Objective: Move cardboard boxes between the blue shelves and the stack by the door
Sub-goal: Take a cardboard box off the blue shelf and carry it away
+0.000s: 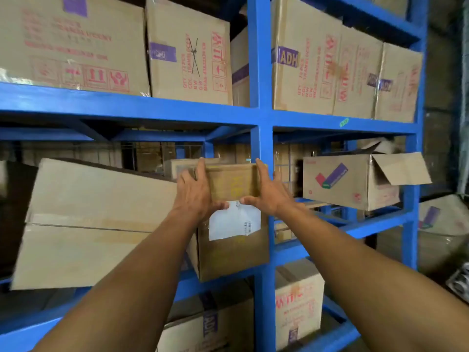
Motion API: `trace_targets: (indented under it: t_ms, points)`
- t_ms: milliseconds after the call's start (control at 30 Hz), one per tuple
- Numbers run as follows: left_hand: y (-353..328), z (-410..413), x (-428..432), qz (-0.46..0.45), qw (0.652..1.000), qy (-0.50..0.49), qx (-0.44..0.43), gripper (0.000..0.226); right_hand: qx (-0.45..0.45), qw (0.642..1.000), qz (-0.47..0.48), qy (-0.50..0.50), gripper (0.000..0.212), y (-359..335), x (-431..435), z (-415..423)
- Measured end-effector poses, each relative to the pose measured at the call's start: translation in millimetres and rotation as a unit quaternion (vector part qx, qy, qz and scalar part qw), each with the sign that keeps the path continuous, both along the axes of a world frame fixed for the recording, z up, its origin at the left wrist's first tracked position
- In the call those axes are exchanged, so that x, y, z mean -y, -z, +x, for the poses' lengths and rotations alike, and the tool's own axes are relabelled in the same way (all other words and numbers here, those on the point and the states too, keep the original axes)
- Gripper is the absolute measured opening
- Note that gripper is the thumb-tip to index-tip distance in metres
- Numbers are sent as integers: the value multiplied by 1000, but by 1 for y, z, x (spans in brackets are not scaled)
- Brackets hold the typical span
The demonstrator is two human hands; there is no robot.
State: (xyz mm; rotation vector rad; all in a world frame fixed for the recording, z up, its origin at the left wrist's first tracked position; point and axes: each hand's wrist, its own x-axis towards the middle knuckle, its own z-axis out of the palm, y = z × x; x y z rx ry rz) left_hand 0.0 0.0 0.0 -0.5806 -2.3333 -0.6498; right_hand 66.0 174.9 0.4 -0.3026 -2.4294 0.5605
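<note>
Small cardboard box [233, 252], centre, on the middle level of the blue shelves [152, 107]. Left hand [195, 194] and right hand [266, 194] press its sides, fingers straight, thumbs on its front. Judged step: shelving or withdrawing it, direction undeterminable; next calls for even two-handed pressure. Purple tape [288, 58], 1 o'clock, reads "ADH"; white label [233, 222] illegible.

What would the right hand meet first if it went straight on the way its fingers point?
Most likely the blue upright post: the right hand presses the right side of the small box, fingers aimed up and inward, tips right before that post. Depth is unclear; it could slip past.
</note>
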Motion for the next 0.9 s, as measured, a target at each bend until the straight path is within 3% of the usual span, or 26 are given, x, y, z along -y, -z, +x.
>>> trace_targets:
  t_ms: [100,167,300,500,900]
  points:
    - [1,-10,-3,12,991,55,120,142,23,999,-13,-25,130,-6,-3,-13]
    - [4,-21,-4,13,988,68,139,148,35,998,-30,-41,137,-7,-9,-25]
    - [8,-29,-6,19,991,67,114,146,24,995,-79,-49,142,-2,-10,-46]
    - [12,-24,-4,50,991,71,102,142,-28,994,-107,-23,127,0,2,-46]
    - [13,62,19,62,989,98,93,131,-48,992,-114,1,126,5,27,45]
